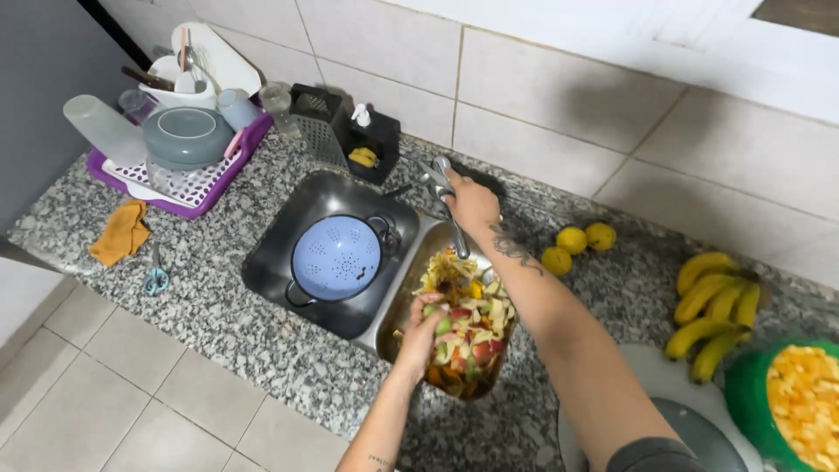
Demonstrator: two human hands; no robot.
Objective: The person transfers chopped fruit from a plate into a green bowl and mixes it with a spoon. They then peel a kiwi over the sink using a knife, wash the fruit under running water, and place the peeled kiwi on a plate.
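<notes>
1. Left hand [422, 336]: fingers closed on fruit scraps [468, 325] heaped in the metal tray [398, 301] beside the sink [288, 232].
2. Right hand [470, 203]: gripping the tap [447, 205].
3. Handling: best kept low over the tray, lest peelings spill onto the counter [218, 319].

green bowl of cut fruit [800, 406] cut off at right edge, right hand [469, 203] hiding tap handle
</notes>
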